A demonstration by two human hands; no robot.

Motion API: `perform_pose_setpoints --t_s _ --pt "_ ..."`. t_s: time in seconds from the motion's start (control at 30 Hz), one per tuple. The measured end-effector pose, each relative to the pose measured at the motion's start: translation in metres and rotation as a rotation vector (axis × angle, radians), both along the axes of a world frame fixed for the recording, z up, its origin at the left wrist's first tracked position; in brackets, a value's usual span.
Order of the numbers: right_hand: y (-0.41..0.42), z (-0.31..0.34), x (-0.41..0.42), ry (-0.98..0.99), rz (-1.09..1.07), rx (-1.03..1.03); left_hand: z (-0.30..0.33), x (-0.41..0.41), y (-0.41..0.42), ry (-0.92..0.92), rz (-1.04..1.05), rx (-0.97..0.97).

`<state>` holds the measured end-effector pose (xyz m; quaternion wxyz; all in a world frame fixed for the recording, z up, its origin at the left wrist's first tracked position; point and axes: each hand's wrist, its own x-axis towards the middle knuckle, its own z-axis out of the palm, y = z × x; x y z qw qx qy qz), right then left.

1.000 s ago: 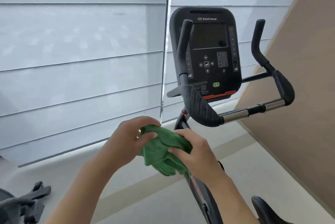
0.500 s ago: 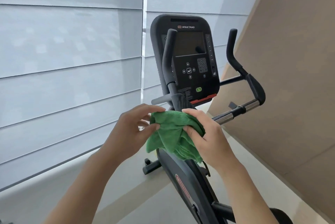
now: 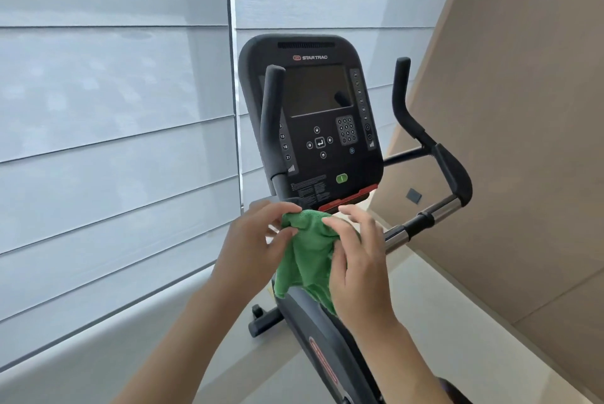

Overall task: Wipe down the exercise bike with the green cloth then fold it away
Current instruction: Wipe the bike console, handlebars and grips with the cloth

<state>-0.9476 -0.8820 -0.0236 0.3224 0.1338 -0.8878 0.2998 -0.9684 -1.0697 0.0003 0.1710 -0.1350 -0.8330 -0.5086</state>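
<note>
The green cloth (image 3: 307, 253) hangs crumpled between my two hands, just below the bike's console. My left hand (image 3: 258, 243) pinches its upper left edge between thumb and fingers. My right hand (image 3: 356, 259) pinches the upper right edge, with the other fingers spread. The exercise bike's black console (image 3: 313, 116) stands straight ahead with a dark screen and keypad. Its left handlebar (image 3: 271, 122) rises in front of the console, and the right handlebar (image 3: 428, 155) curves off to the right with a chrome bar (image 3: 421, 220). The bike's frame (image 3: 323, 348) runs down below the cloth.
Grey window blinds (image 3: 114, 142) fill the left and back. A tan wall panel (image 3: 523, 142) slants along the right side. A pale ledge (image 3: 130, 338) runs under the window, and the bike's front foot (image 3: 261, 322) rests near it.
The view has moved closer to the console. Both hands rose with the cloth and shifted from gripping a bunch to pinching its top edge, so the cloth now hangs down longer.
</note>
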Motion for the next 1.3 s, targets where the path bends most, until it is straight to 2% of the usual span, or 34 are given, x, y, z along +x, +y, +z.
perform_pose_setpoints --t_s 0.07,0.13,0.2,0.33,0.6,0.83,0.9,0.97,1.3 --pt "-0.010 -0.016 -0.001 -0.132 0.054 0.101 -0.003 -0.016 0.006 0.041 0.087 -0.120" --pt "-0.020 -0.031 -0.004 -0.214 0.020 0.291 -0.006 -0.030 0.005 0.042 0.153 -0.160" --pt "-0.026 -0.041 -0.013 -0.202 -0.062 0.426 -0.010 -0.039 -0.001 0.039 0.197 -0.110" --pt "-0.030 -0.035 -0.036 -0.153 -0.121 0.480 -0.011 -0.046 -0.017 0.005 0.242 0.011" --pt "-0.037 -0.002 -0.105 -0.185 0.049 0.174 -0.018 -0.039 -0.028 -0.080 0.172 -0.031" --pt "-0.065 0.015 -0.157 -0.190 0.037 0.101 -0.018 -0.015 -0.026 -0.063 0.189 -0.002" --pt "-0.059 0.015 -0.151 -0.224 0.102 0.066 -0.017 -0.009 -0.026 -0.052 0.193 0.008" --pt "-0.051 0.013 -0.136 -0.217 0.121 0.137 -0.016 -0.001 -0.026 -0.048 0.183 0.012" --pt "-0.012 -0.034 0.004 -0.179 0.018 0.436 -0.019 0.024 -0.024 -0.060 0.102 0.057"
